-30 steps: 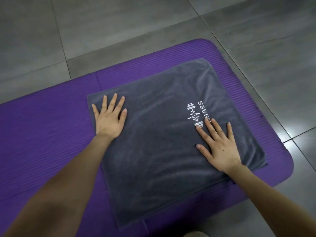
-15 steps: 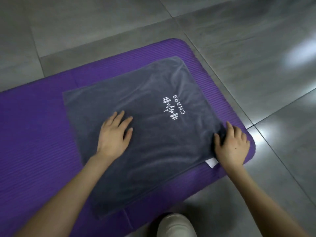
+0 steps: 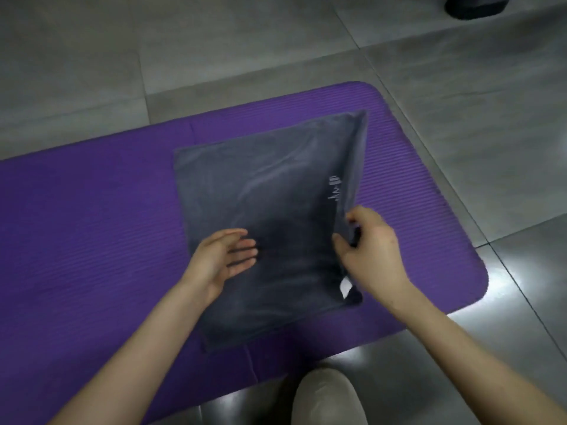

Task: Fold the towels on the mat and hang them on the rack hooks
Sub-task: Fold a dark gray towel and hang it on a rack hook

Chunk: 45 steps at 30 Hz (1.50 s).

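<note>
1. Your right hand (image 3: 371, 250) pinches the right edge of the grey towel (image 3: 270, 210), lifted off the purple mat (image 3: 92, 225), for folding.
2. Your left hand (image 3: 221, 256), fingers (image 3: 239, 250) straight, hovers over the towel, probably to steady it.

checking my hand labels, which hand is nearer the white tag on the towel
Right. The right hand grips the lifted right edge of the towel, close beside the white tag. The left hand is open over the towel's left part, far across from the tag.
</note>
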Each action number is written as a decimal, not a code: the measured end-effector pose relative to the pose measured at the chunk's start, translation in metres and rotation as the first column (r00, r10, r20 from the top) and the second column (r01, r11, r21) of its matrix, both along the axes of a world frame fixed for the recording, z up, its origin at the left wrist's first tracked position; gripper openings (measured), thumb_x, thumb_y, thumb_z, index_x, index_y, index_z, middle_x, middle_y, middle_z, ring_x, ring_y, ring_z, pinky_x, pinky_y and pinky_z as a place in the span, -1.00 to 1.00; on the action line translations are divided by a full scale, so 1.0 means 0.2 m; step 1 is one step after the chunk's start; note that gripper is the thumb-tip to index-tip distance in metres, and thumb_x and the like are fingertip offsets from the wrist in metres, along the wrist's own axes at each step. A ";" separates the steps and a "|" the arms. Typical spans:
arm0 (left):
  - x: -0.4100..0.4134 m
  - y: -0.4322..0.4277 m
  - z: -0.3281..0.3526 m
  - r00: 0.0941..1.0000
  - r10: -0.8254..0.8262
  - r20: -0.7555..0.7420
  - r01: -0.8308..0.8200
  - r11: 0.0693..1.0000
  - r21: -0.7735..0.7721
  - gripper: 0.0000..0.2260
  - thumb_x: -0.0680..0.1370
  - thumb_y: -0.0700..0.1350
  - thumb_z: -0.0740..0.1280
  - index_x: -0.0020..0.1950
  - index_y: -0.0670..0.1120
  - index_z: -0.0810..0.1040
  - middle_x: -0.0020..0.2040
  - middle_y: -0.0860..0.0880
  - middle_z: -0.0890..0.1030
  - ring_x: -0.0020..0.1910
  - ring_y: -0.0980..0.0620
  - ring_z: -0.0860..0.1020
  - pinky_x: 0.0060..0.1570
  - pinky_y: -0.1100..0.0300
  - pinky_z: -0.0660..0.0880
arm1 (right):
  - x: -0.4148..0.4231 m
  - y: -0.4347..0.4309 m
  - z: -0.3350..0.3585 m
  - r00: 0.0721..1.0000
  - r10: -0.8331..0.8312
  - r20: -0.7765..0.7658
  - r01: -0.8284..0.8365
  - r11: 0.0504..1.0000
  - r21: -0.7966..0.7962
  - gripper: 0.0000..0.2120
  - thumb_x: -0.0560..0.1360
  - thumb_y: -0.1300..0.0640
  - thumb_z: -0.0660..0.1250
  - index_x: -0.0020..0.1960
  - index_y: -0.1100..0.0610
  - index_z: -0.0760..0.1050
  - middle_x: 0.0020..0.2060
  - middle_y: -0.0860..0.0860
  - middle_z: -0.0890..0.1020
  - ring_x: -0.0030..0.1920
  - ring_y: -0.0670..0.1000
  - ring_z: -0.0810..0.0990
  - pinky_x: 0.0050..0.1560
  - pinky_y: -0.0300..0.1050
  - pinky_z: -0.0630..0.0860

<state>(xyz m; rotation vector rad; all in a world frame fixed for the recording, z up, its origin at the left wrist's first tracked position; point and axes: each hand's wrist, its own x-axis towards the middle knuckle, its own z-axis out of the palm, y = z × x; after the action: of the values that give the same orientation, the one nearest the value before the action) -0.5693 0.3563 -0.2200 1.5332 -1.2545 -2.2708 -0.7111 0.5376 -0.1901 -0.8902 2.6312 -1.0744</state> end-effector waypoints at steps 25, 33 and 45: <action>0.06 0.05 -0.13 0.983 -0.109 0.146 0.091 0.988 0.127 -0.86 0.57 -0.10 0.30 0.05 -0.14 0.48 -0.09 -0.16 0.60 -0.31 0.04 0.55 -0.49 0.34 0.47 | -0.14 -1.17 -0.43 0.978 0.096 -0.186 -0.058 0.977 0.203 -0.51 0.47 -0.20 0.29 0.24 0.12 0.44 0.12 0.08 0.56 0.14 0.15 0.47 0.01 0.01 0.41; 0.00 0.04 -0.18 0.977 -0.173 0.128 0.159 0.981 0.109 -0.71 0.48 -0.10 0.43 0.12 -0.20 0.52 -0.10 -0.14 0.61 -0.18 -0.03 0.60 -0.18 0.12 0.61 | -0.27 -1.33 -0.49 0.997 0.007 -0.080 0.018 0.951 0.308 -0.50 0.39 -0.22 0.38 0.18 0.05 0.42 0.15 0.07 0.52 0.18 0.15 0.45 0.11 0.05 0.37; 0.04 -0.02 -0.05 0.973 -0.230 -0.036 0.233 0.961 0.147 -0.77 0.48 -0.30 0.37 0.13 -0.20 0.49 -0.12 -0.10 0.59 -0.27 0.02 0.60 -0.21 0.07 0.62 | -0.35 -1.26 -0.39 0.965 -0.002 0.262 0.068 0.968 -0.241 -0.76 0.45 0.02 0.38 0.06 0.11 0.61 -0.14 -0.04 0.66 -0.07 -0.06 0.60 0.06 -0.11 0.50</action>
<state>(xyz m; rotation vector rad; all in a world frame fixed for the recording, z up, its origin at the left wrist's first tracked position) -0.5618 0.3517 -0.2292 1.4758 -1.3504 -2.5730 -0.7811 0.2863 -0.2688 -0.6901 2.3410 -1.4462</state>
